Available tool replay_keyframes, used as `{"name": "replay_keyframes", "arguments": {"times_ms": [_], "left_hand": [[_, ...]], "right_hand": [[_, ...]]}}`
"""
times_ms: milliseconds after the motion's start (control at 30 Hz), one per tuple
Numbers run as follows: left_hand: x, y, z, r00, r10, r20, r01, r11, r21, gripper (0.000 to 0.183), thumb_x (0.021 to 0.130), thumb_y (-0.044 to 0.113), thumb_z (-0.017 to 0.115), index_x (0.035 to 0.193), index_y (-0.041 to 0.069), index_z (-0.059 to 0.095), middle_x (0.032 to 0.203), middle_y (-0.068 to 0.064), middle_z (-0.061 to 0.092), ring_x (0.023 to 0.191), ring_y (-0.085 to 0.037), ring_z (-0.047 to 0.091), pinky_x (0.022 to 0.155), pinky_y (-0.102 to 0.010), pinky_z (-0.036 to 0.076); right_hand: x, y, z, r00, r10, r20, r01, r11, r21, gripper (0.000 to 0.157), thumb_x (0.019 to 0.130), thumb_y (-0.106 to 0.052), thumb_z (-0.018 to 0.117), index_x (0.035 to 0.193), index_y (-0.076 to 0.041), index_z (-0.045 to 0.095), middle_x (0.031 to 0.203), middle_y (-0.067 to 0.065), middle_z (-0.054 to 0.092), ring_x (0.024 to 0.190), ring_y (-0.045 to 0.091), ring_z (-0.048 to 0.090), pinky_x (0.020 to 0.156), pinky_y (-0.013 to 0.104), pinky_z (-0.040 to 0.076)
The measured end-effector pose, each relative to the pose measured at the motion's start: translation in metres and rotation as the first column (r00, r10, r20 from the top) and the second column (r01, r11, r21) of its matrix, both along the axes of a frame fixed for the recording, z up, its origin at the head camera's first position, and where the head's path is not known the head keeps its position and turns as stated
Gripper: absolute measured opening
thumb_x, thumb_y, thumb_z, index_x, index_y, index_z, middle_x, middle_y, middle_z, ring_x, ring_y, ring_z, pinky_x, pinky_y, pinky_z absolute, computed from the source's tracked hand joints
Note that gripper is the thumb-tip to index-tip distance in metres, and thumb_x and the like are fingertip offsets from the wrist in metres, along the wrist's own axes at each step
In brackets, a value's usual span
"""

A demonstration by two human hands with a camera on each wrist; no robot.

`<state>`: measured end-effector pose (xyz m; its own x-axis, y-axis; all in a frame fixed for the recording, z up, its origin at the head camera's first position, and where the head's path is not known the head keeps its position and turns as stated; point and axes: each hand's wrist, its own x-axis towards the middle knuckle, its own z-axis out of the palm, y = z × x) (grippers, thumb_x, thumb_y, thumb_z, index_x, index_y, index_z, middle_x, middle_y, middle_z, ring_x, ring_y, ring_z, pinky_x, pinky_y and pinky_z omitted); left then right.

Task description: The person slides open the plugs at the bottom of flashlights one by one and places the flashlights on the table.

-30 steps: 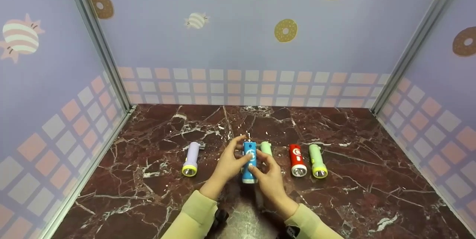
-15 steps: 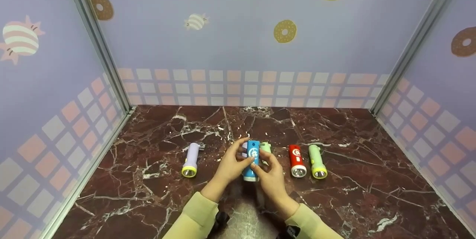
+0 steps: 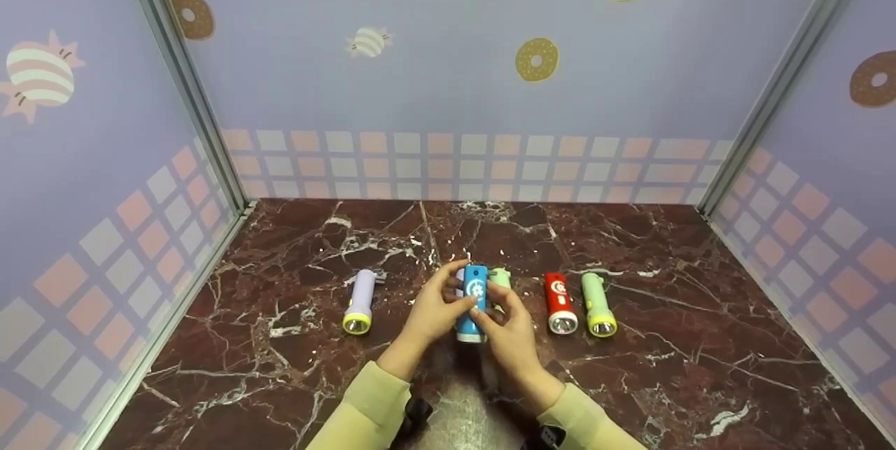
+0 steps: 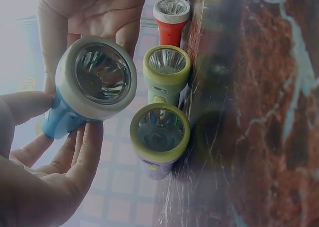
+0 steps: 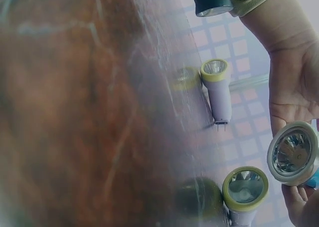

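A blue flashlight with a white head and a white printed mark is held up over the table, lens end toward the person. My left hand grips its left side, thumb across the front. From the right, my right hand holds it too, thumb low on the body and fingers behind. In the left wrist view its clear lens faces the camera, with fingers of both hands around the blue body. Right behind it are a purple flashlight and a green flashlight, both yellow-rimmed and mostly hidden in the head view.
Another purple flashlight, with metal prongs at its far end, lies to the left. A red flashlight and a second green flashlight lie to the right. Patterned panels enclose the dark red marbled table at the back and both sides.
Over the past second the blue flashlight has shifted slightly right and up with both hands, uncovering part of the purple one behind. In the last half second hardly anything moves.
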<state>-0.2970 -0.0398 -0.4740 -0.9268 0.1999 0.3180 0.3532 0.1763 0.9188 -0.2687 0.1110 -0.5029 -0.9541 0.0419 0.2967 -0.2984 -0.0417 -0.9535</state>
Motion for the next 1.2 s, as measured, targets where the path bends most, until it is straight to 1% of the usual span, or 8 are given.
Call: {"name": "replay_keyframes", "arguments": {"times_ms": [233,333,433,533,700,833,1000,1200], "left_hand": [[-0.001,-0.003,0.003,0.999,0.003,0.039,-0.004,1.0,0.018,0.062,0.086,0.005,0.075,0.144,0.004,0.054,0.11,-0.027,0.066,0.092,-0.035,0.07,0.077,-0.04,0.062],[-0.002,-0.005,0.004,0.999,-0.004,0.048,0.002,1.0,0.03,0.062,0.086,0.005,0.075,0.144,0.003,0.053,0.111,-0.028,0.066,0.09,-0.029,0.07,0.07,-0.034,0.061],[-0.003,-0.006,0.004,0.998,-0.022,0.067,0.017,0.998,0.063,0.061,0.086,0.004,0.075,0.143,0.001,0.052,0.111,-0.029,0.066,0.086,-0.022,0.069,0.066,-0.032,0.061],[-0.004,-0.008,0.005,0.995,-0.026,0.094,0.018,0.996,0.089,0.061,0.086,0.003,0.075,0.143,0.0,0.052,0.111,-0.029,0.066,0.084,-0.017,0.067,0.066,-0.034,0.061],[-0.005,-0.011,0.009,0.99,0.018,0.14,-0.033,0.994,0.105,0.062,0.086,0.003,0.075,0.143,0.001,0.053,0.113,-0.03,0.067,0.084,-0.016,0.067,0.068,-0.036,0.062],[-0.005,-0.015,0.012,0.986,0.043,0.162,-0.063,0.991,0.121,0.062,0.086,0.001,0.074,0.144,0.0,0.052,0.116,-0.032,0.067,0.085,-0.019,0.069,0.07,-0.038,0.064],[-0.005,-0.017,0.013,0.98,0.059,0.189,-0.084,0.988,0.127,0.062,0.086,-0.001,0.073,0.145,0.001,0.052,0.116,-0.031,0.067,0.083,-0.018,0.07,0.072,-0.04,0.065],[-0.004,-0.017,0.013,0.98,0.073,0.185,-0.095,0.989,0.112,0.063,0.086,-0.001,0.074,0.145,0.0,0.052,0.114,-0.031,0.068,0.08,-0.017,0.069,0.072,-0.043,0.065]], "right_hand": [[0.0,0.002,0.003,0.999,0.05,-0.013,-0.05,0.999,-0.013,0.05,0.095,0.001,0.065,0.14,0.013,0.048,0.138,0.034,0.057,0.126,0.035,0.06,0.099,0.022,0.054],[0.001,0.004,0.005,0.997,0.073,-0.01,-0.073,0.997,-0.014,0.049,0.096,0.0,0.062,0.142,0.013,0.048,0.138,0.034,0.057,0.126,0.032,0.06,0.099,0.021,0.053],[0.002,0.005,0.007,0.996,0.082,0.016,-0.082,0.997,-0.009,0.05,0.097,-0.002,0.062,0.143,0.012,0.048,0.138,0.034,0.057,0.121,0.024,0.062,0.096,0.022,0.055],[0.002,0.006,0.008,0.995,0.096,0.04,-0.095,0.995,-0.023,0.05,0.098,-0.003,0.061,0.144,0.013,0.047,0.138,0.035,0.056,0.112,0.015,0.064,0.09,0.022,0.056],[0.004,0.006,0.013,0.99,0.101,0.101,-0.097,0.994,-0.044,0.049,0.098,-0.002,0.061,0.143,0.013,0.048,0.14,0.034,0.057,0.099,0.008,0.064,0.079,0.021,0.056],[0.005,0.004,0.013,0.986,0.109,0.125,-0.104,0.994,-0.044,0.048,0.097,-0.003,0.062,0.141,0.012,0.051,0.14,0.033,0.058,0.1,0.007,0.064,0.08,0.022,0.057],[0.005,0.003,0.011,0.986,0.127,0.109,-0.125,0.992,-0.025,0.047,0.094,0.0,0.065,0.137,0.014,0.054,0.138,0.033,0.06,0.1,0.007,0.066,0.079,0.02,0.056],[0.006,0.002,0.01,0.983,0.147,0.108,-0.145,0.989,-0.02,0.046,0.093,0.0,0.066,0.136,0.016,0.055,0.137,0.034,0.059,0.103,0.009,0.068,0.081,0.02,0.056]]}}
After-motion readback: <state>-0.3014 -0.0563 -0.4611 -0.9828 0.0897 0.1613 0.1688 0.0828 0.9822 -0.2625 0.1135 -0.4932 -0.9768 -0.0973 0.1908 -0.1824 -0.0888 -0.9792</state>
